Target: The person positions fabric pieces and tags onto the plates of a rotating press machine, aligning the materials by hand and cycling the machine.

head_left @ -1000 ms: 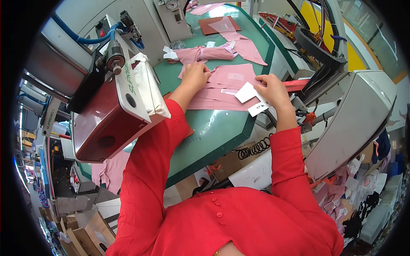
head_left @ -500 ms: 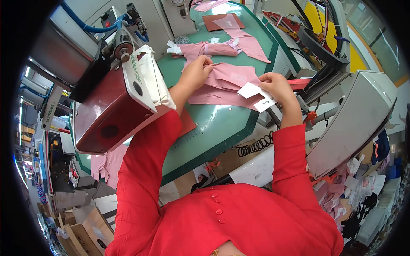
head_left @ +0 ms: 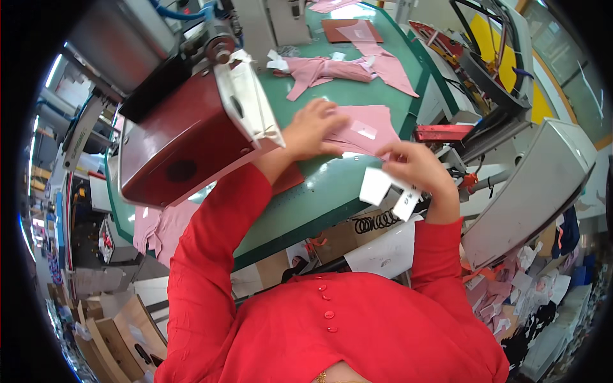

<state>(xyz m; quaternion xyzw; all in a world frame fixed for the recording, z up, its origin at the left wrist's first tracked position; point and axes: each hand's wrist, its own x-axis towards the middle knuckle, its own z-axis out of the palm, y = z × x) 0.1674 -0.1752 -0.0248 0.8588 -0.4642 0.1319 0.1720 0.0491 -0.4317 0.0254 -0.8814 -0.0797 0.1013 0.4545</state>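
Observation:
A small stack of pink fabric pieces, a pale patch on top, lies on the green table. My left hand rests at the stack's left edge with its fingers spread. At the near right corner of the stack, my right hand is closed, thumb and fingers together. White paper tags hang from under that hand past the table edge, slightly blurred. Whether the fingertips also pinch the fabric corner is hidden. Beyond the stack lies a rolled pink fabric bundle with white tags on it.
A dark red and white machine head overhangs my left forearm. The green table has more pink pieces and a brown board at its far end. A white machine arm stands right, above a heap of fabric scraps.
My right hand has come nearer and down with the white tags, which have left the top of the fabric. My left hand has opened from a pinch. The fabric stack looks smaller and shifted.

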